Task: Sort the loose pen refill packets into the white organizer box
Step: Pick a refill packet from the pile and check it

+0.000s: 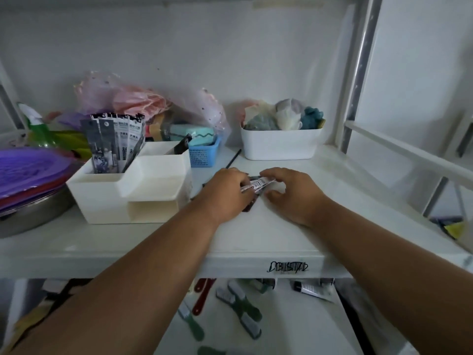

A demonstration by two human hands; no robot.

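Head view, nearest zone, bottom of the frame: a lower shelf (294,326) carries several brushes (240,303) and a small tube (311,289), partly cut off by both forearms and by the upper shelf edge.

Centre of the frame: both hands rest on the white shelf (256,237). The left hand (225,193) is curled over a bundle of pen refill packets (258,185), with fingers closed around their near end. Only a short printed section of the packets shows between the hands; the count cannot be determined. The right hand (289,193) is half-curled, with fingertips at the far end of the same bundle and the thumb tucked below. Whether it grips or merely touches is unclear. A dark packet corner protrudes below the left hand.

Left of centre: the white organizer box (128,196) stands just beside the left hand. Its rear-left compartment holds more refill packets (115,142) upright.

Further back: a thin black stick (233,158) lies on the shelf. Behind it are a blue basket (204,156) and, right of centre, a white bin (281,144) with indistinct soft contents. At the left edge, purple plates (28,172) sit on a metal bowl (33,213), both cropped.
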